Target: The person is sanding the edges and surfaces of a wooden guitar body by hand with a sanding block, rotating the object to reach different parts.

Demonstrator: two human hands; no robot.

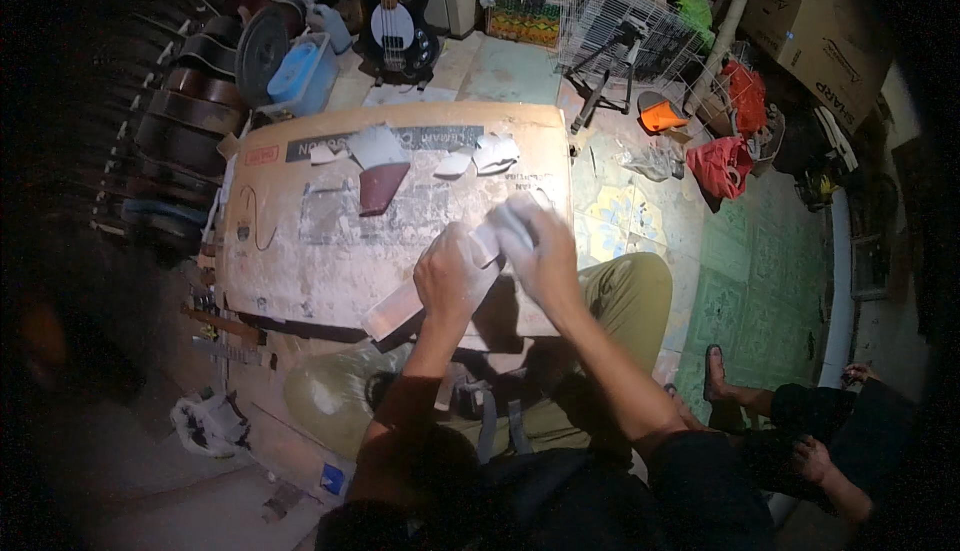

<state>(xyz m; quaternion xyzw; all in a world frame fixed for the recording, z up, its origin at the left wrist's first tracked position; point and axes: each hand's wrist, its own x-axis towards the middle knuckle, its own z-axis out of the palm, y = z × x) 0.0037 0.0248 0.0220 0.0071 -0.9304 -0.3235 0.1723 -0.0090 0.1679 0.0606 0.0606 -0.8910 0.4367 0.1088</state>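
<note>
My left hand (452,269) is closed round a long, pale wooden bar (393,309), which slants across the front of a dusty cardboard sheet (270,281). At the bar's upper end my right hand (530,246), powdered white and slightly blurred, is closed on a small pale piece (508,219) against the bar; its fingers partly hide it. Beyond my hands on the cardboard lie a maroon sheet piece (382,189) with a pale part and several torn white scraps (495,151).
Guitar bodies (175,141) stack at left. A bass guitar (395,36), blue tub (295,76), wire cage (615,36) and red bags (720,166) surround the cardboard. Another person's foot (716,376) and hand (812,456) are at lower right, on or above green tiles (740,281).
</note>
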